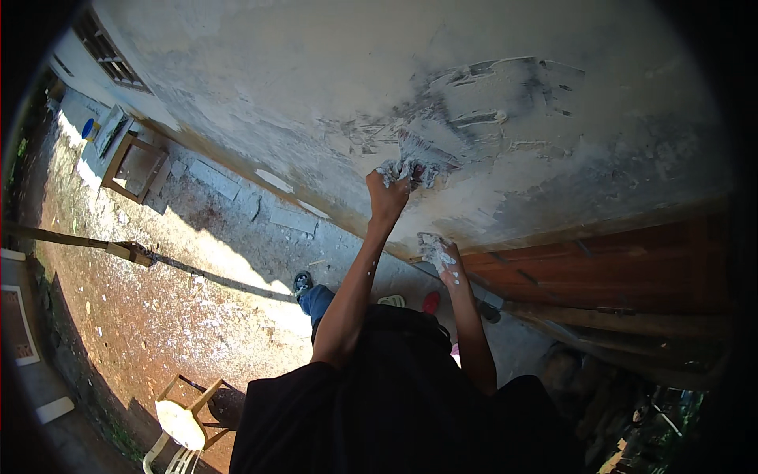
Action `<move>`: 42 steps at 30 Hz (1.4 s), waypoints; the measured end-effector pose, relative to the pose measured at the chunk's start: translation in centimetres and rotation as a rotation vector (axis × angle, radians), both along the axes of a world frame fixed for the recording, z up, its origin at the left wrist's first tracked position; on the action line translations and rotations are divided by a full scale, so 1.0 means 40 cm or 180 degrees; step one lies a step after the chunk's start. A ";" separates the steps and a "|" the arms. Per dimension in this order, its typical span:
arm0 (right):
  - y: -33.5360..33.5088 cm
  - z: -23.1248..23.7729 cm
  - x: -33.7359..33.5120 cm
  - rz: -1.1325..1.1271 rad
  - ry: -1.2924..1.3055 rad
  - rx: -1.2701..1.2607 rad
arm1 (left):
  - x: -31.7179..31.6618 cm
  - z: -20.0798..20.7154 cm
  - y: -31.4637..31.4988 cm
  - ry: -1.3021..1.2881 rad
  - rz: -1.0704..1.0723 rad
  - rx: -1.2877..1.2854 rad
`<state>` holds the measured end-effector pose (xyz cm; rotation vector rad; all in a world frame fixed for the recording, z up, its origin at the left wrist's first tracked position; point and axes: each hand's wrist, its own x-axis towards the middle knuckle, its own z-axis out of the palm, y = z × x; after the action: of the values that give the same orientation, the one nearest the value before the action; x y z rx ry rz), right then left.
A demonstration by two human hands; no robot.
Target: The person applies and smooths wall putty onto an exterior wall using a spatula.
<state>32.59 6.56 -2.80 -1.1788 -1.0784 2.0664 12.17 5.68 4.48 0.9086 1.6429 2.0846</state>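
Observation:
My left hand (388, 196) is closed around a putty knife (426, 150), its flat blade thickly smeared with whitish putty and laid against the wall (276, 71). Wet streaks and ridges of putty (482, 118) spread over the wall above and to the right of the blade. Lower and to the right is my right hand (440, 254), near the foot of the wall. Greyish-white paste coats its fingers and back, so whether it grips anything is hidden.
A reddish-brown wooden door (600, 272) is at the right. Below me are a red shoe (430, 302) and a light sandal (391, 300). A wooden frame table (134, 167) and a blue bucket (89, 129) stand far left. A wooden post (79, 237) and a stool (181, 423) are nearer.

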 end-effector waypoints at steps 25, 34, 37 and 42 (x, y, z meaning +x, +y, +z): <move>-0.073 0.387 -0.209 -0.1719 0.0999 0.1508 | -0.009 0.375 -0.063 0.2268 -0.0438 0.0719; -0.015 0.312 -0.340 -0.2337 0.0762 0.1198 | -0.080 0.228 -0.034 0.0968 -0.1095 0.0354; -0.021 0.266 -0.340 -0.2316 0.0735 0.1281 | -0.114 0.113 -0.015 0.1064 -0.1363 0.0483; -0.101 0.322 -0.368 -0.2643 0.1690 0.0987 | -0.093 0.047 -0.074 -0.0727 -0.2059 0.0246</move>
<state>17.89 2.54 10.07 -0.6787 -0.4914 1.3642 8.46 2.72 6.38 1.0119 0.9814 1.7218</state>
